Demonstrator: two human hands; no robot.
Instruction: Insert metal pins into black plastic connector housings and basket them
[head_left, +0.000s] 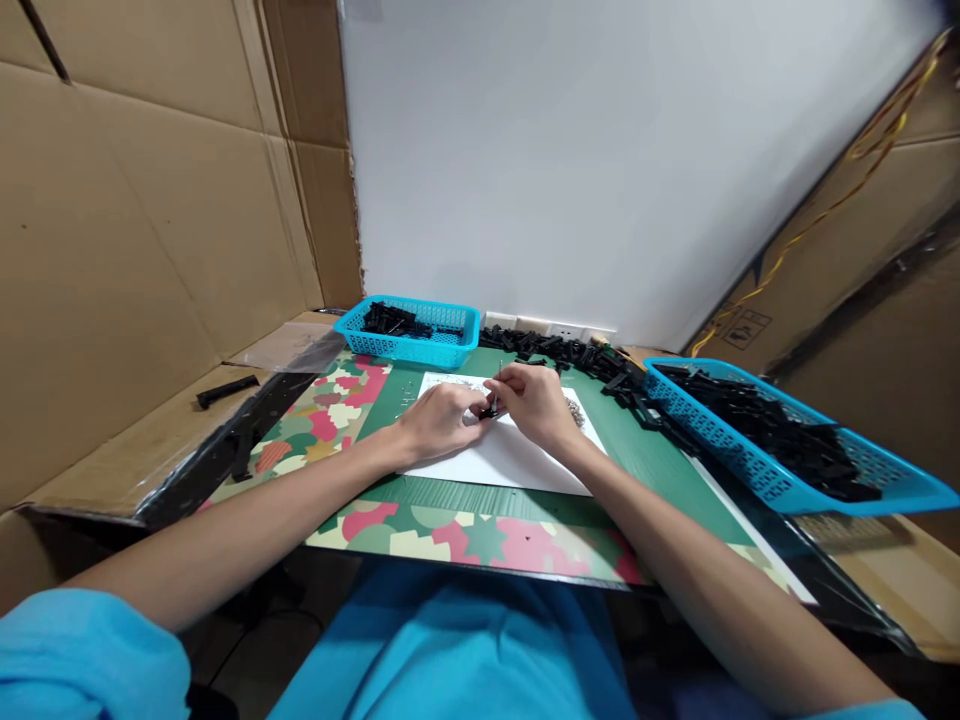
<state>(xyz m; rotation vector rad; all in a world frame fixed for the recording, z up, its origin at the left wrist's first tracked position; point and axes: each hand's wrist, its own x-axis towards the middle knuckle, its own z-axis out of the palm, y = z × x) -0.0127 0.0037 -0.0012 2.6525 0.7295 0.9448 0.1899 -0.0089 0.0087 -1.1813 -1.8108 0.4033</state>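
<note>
Over a white sheet, my two hands meet with their fingertips close together. My left hand is closed on a small black plastic part, mostly covered by the fingers. Pinched in my right hand is a thin metal rod, pointing upright above the black part. Whether the rod touches the part I cannot tell. A heap of tiny metal pieces lies on the sheet, just beyond my right wrist. More tiny pieces are scattered behind my left hand.
A blue basket of black parts stands at the back left, another blue basket at the right. Between them runs a long heap of black parts. One black part lies on the cardboard at left. Cardboard walls flank the green patterned mat.
</note>
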